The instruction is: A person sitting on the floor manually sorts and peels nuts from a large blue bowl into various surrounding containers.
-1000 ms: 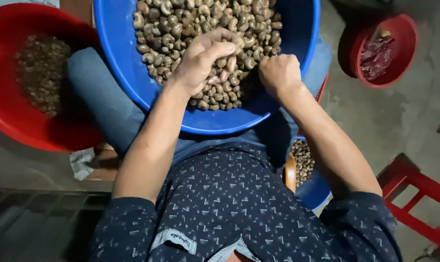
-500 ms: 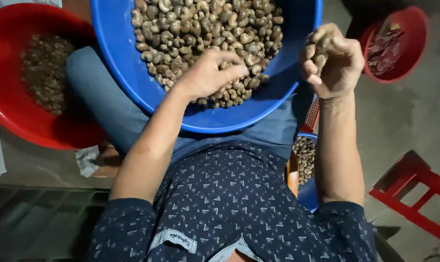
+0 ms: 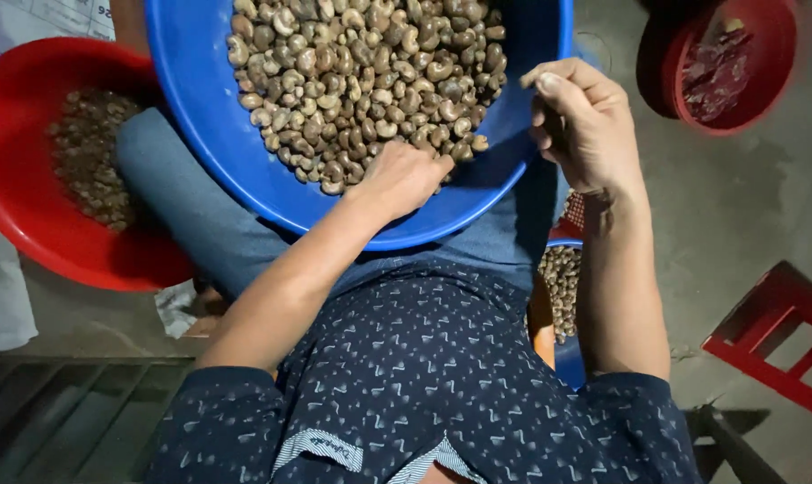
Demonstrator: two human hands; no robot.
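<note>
A big blue basin (image 3: 204, 134) rests on my lap, heaped with brown curved nuts (image 3: 361, 81). My left hand (image 3: 406, 175) lies on the near edge of the heap, its fingers curled down into the nuts. My right hand (image 3: 585, 125) is raised just off the basin's right rim, fingers bent and pinched toward the thumb. What it holds, if anything, is hidden by the fingers.
A red basin (image 3: 30, 233) with darker nuts (image 3: 88, 157) stands on the floor at my left. A small red bowl (image 3: 755, 99) of reddish scraps sits at the upper right. Another container of nuts (image 3: 562, 278) shows beside my right thigh. A red stool (image 3: 773, 341) stands at the right.
My right hand left the heap, swung out to the right past the rim, and is now back beside it. My left hand slid down to the near edge of the nuts.
</note>
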